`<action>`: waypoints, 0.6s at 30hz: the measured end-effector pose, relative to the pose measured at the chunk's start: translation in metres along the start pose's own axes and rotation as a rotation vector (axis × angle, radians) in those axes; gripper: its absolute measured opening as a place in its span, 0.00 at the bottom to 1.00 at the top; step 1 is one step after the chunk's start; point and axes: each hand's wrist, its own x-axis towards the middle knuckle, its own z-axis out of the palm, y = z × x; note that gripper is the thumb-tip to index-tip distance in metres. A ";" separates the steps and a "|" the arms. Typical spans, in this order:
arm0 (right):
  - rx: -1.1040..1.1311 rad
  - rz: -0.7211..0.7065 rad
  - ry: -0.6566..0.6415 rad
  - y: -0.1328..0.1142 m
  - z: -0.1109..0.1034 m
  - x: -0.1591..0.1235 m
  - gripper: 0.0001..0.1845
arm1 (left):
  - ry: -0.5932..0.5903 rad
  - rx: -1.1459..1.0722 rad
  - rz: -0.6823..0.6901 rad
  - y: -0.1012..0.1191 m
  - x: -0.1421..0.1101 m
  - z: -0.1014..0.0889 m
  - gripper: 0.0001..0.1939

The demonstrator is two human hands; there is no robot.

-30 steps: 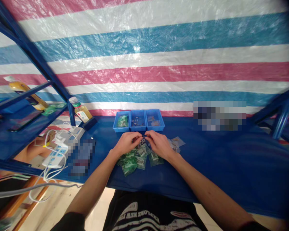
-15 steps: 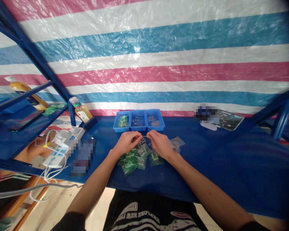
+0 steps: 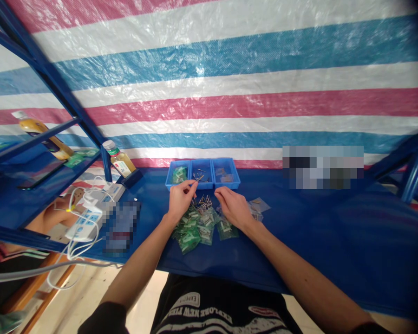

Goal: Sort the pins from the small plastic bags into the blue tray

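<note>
My left hand (image 3: 181, 199) pinches a thin metal pin (image 3: 199, 178) between thumb and fingertips, over the front edge of the middle blue bin (image 3: 201, 186). More small metal pins lie in that bin. My right hand (image 3: 234, 205) is closed, its fingertips together just above the table; whether anything is in them I cannot make out. Between the hands lies a loose heap of metal pins (image 3: 205, 202). Nearer to me are several small green-tinted plastic bags (image 3: 188, 239) with metal parts inside. Partly behind my right hand are clear bags (image 3: 258, 204).
The left bin (image 3: 167, 181) holds green bags, the right bin (image 3: 236, 178) clear ones. On the left stand a juice bottle (image 3: 120, 160), a white power strip (image 3: 85, 222) with cables and a blurred flat object (image 3: 121, 227). Blue frame posts (image 3: 416, 171) flank the blue table (image 3: 320, 241).
My left hand has moved away from my right hand, up to the middle bin, with a pin in its fingers. My right hand stays near the heap. More of the loose pins now show.
</note>
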 end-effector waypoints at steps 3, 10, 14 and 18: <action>-0.014 -0.011 -0.008 -0.001 0.001 0.000 0.13 | -0.041 -0.030 0.002 -0.002 0.002 0.000 0.21; -0.029 -0.004 0.014 0.002 0.001 0.000 0.11 | -0.167 0.316 0.040 -0.008 0.000 -0.008 0.14; -0.050 -0.014 -0.007 0.003 0.002 0.001 0.09 | -0.286 0.413 0.066 -0.007 0.000 -0.010 0.13; -0.070 -0.022 -0.024 0.003 0.003 0.001 0.09 | -0.300 0.485 0.068 -0.006 0.000 -0.011 0.13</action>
